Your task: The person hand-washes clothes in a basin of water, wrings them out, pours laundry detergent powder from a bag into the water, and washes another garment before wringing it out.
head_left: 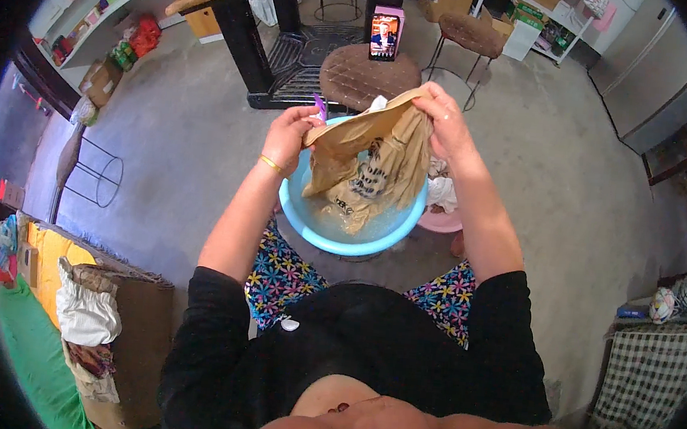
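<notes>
Head view. Work in hand, as judged: washing by hand, at the stage where a piece is lifted and spread. One tan cloth, bearing dark printing, hangs in folds from both hands above one light-blue basin. Its lower end reaches down into the basin, apparently into cloudy water; whether it touches bottom cannot be told.

Left hand: fingers and thumb closed on the near left corner of the cloth, with little or no gap. Right hand: fingers bent over the upper right edge and likewise closed on the cloth. A small purple object shows just beyond the left fingers; its kind, and whether it is held, cannot be determined.

The next move, in this judgement, calls for a firm grip at both ends and a controlled lowering or gathering over the basin, since wet cloth is heavy and may drip or slip.

Count: hands, two; tan cloth, one; basins, two, the second a pink basin to the right, partly hidden, with white cloth and other pieces in it, number not determinable; phone, one, upright on a brown stool; purple object, one.
</notes>
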A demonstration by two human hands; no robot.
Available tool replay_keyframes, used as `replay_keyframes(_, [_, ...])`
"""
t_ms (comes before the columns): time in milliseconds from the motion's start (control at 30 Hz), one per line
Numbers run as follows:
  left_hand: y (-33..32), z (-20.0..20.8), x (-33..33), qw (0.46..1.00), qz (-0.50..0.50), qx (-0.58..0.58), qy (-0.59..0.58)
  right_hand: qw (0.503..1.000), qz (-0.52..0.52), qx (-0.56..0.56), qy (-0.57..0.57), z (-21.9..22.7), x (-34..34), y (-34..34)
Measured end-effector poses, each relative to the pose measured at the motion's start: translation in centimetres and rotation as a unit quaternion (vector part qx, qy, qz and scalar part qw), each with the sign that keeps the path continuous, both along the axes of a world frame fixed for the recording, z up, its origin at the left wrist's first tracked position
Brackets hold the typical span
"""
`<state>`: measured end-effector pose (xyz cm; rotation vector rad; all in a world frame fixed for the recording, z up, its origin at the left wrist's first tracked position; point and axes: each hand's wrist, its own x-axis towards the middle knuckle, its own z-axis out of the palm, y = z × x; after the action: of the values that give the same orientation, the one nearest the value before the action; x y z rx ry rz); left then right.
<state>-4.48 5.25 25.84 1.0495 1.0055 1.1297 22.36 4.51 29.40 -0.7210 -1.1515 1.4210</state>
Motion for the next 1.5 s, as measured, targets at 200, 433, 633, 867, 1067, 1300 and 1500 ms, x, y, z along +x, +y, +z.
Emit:
replay_keyframes(200, [-0.7,-1.0,0.3,0.885,-0.127,0.237,0.381,0.996,-0.055,-0.06,0.024,-2.4,0.2,1.0])
replay_keyframes(433, [-0.2,-7.7,5.1,0.749,-0.082,0.163,0.637,0.934,-0.185,-0.021,-0.306,-14.6,-2.8,2.4])
replay_keyframes(633, [0.4,-17.0,7.7,0.748,-0.015,0.141,0.648,0.77,-0.136,0.006,-0.623,-20.9,-8.6,-0.2])
replay_keyframes(867, [0.5,-19.1,8.7,0.773,-0.058,0.071,0.628,0.673,-0.099,0.077,-0.729,-23.6,-8.3,0.0])
replay_keyframes(1067, [1.9,-24.4,7.2,0.696,-0.179,0.063,0.693,0.732,-0.09,0.024,-0.675,-24.8,-9.4,0.6])
replay_keyframes(1300, [1.9,-27.7,6.5,0.764,-0.185,0.108,0.608,0.844,-0.087,-0.099,-0.52,-28.8,-8.9,1.4])
replay_keyframes(1500, [2.7,-18.8,7.2,0.795,-0.167,0.0,0.583,0.897,-0.141,-0.05,-0.416,-24.5,-8.6,1.5])
